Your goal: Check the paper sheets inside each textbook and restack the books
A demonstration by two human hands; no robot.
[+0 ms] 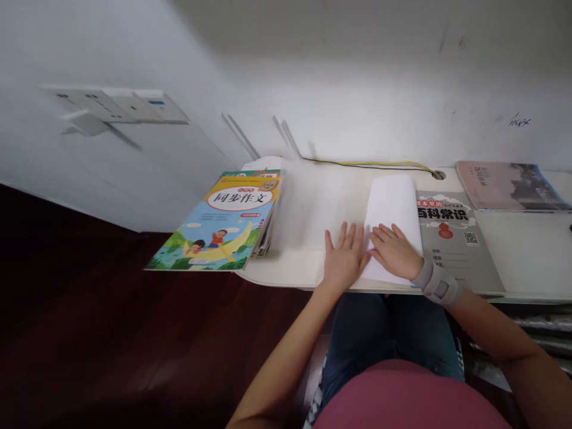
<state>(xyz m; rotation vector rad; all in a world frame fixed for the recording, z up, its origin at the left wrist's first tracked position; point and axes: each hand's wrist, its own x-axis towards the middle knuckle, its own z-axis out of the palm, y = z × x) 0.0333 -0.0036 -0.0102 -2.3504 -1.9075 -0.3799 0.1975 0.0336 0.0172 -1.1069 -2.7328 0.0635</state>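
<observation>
A white sheet of paper lies upright on the desk in front of me, apparently folded, with its right side over the grey book. My right hand rests flat on the paper's lower part, fingers pointing left, a grey band around the wrist. Just to its left, my left hand is spread palm down along the paper's left edge. The fingertips of both hands nearly meet there. Whatever lies under the paper is hidden.
A stack of books topped by a colourful workbook overhangs the desk's left end. A pink book lies at the back right. Yellow and black cables run along the wall to a round hole. Wall sockets hold a plug at left.
</observation>
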